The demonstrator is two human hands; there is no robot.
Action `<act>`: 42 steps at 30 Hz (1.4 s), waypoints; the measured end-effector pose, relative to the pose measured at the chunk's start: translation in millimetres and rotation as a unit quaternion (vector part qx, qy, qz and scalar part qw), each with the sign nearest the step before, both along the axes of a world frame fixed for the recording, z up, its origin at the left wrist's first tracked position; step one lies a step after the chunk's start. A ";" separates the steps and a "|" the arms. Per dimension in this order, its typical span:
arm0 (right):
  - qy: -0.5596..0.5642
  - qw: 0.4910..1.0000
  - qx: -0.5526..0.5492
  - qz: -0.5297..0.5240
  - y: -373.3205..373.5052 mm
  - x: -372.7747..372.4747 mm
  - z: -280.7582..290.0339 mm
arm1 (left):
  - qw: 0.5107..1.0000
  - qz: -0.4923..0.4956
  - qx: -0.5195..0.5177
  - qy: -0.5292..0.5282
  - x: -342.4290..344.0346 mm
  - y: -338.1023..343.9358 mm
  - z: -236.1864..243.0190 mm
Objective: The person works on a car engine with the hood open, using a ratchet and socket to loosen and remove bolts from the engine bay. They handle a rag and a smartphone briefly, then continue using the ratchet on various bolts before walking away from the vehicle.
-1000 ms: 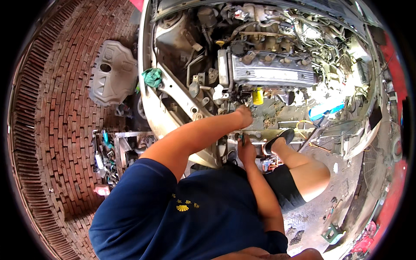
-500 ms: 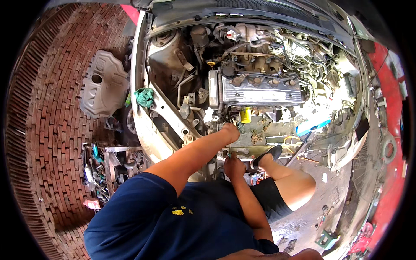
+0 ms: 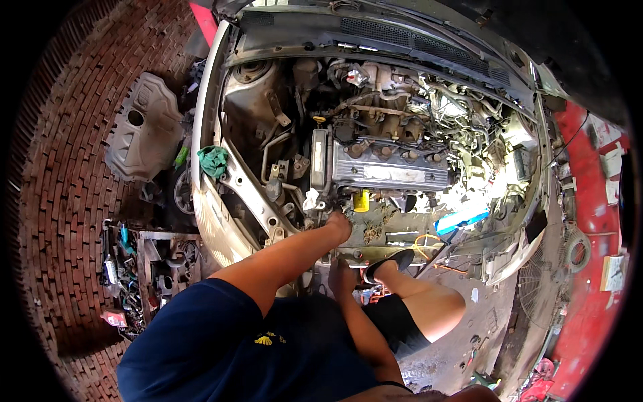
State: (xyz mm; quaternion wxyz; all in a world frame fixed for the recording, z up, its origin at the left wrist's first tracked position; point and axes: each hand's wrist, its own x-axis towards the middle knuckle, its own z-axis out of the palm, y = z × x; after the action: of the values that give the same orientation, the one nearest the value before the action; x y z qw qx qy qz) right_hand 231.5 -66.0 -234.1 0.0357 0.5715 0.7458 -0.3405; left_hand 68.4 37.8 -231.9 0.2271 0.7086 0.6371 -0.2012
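Note:
I lean over an open car engine bay. My left hand [image 3: 339,225] reaches to the front of the engine [image 3: 388,171], just below a white rag [image 3: 311,199] and left of a yellow oil filter [image 3: 362,201]; its fingers are curled against the metal. My right hand [image 3: 341,275] is lower, at the front crossmember [image 3: 402,240], with its fingers hidden behind the edge. My foot in a black sandal [image 3: 388,263] rests on that crossmember beside the right hand. What either hand holds does not show.
A green rag [image 3: 214,161] lies on the left fender rail. A grey engine cover [image 3: 144,127] lies on the brick floor at left. Loose tools and parts [image 3: 134,268] are piled by my left side. A radiator fan [image 3: 573,251] and red wall stand at right.
The view has tilted so the engine bay sits lower in the picture. Both hands stay at the same spots on the engine front and crossmember.

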 end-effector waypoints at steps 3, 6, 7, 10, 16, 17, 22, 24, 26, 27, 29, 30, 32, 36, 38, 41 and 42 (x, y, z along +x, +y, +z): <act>0.005 1.000 -0.007 -0.006 0.4 1.1 0.2 | 0.994 -0.068 -0.032 0.083 6.3 5.4 -10.5; -0.001 0.999 -0.030 -0.010 3.5 -2.4 -1.3 | 0.970 -0.155 -0.008 0.187 8.5 -5.6 -33.7; 0.020 0.999 -0.029 -0.018 3.3 1.5 -5.9 | 0.965 -0.168 -0.016 0.201 14.9 -5.8 -27.1; 0.054 0.998 -0.010 -0.021 -1.2 0.6 -8.3 | 0.954 -0.178 -0.025 0.240 16.1 -5.4 -25.0; 0.031 0.999 -0.015 -0.027 -2.9 -3.4 -14.5 | 0.953 -0.202 -0.085 0.211 10.7 -1.5 -22.5; 0.049 0.998 0.014 -0.038 -6.1 -4.3 -13.5 | 0.960 -0.182 -0.053 0.207 10.0 -10.4 -23.6; 0.026 0.999 -0.018 -0.032 -1.1 -4.5 -3.9 | 0.967 -0.168 -0.005 0.192 5.6 -15.7 -19.3; 0.032 0.999 -0.016 -0.034 -1.3 -4.3 -1.4 | 0.965 -0.188 -0.028 0.179 6.5 -12.0 -18.5; 0.037 0.997 -0.041 -0.054 0.9 -3.7 3.5 | 0.968 -0.169 -0.035 0.185 11.2 -6.7 -16.4; 0.038 0.997 -0.045 -0.055 3.4 -2.1 2.1 | 0.967 -0.181 -0.046 0.176 12.3 -2.3 -12.8; 0.021 0.996 -0.074 -0.042 5.1 -3.1 0.5 | 0.957 -0.197 -0.049 0.208 12.1 -7.1 -31.1; 0.032 0.991 -0.094 -0.085 3.7 -7.6 10.4 | 0.957 -0.190 -0.061 0.212 10.6 -11.9 -45.1; 0.072 0.991 -0.073 -0.091 0.5 -9.4 20.4 | 0.961 -0.170 -0.047 0.212 10.5 -14.7 -62.8; 0.094 0.987 -0.077 -0.101 -0.2 -9.2 -1.4 | 0.966 -0.140 -0.021 0.217 12.2 -18.6 -92.3; 0.141 0.987 -0.050 -0.064 -2.0 -7.0 -16.1 | 0.944 -0.110 0.087 0.297 8.1 -31.9 -107.5; 0.142 0.982 -0.084 -0.095 1.1 -0.4 -53.1 | 0.956 -0.163 0.029 0.241 11.8 -12.9 -83.4; 0.168 0.976 -0.092 -0.101 4.6 2.0 -66.5 | 0.956 -0.162 0.048 0.241 9.8 -8.5 -80.5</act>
State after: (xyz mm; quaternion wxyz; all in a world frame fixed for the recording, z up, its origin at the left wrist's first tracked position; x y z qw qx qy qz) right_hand 233.5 -61.4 -300.6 -0.0719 0.5731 0.6449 -0.5005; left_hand 78.3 29.3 -312.5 -0.0034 0.7429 0.5582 -0.3695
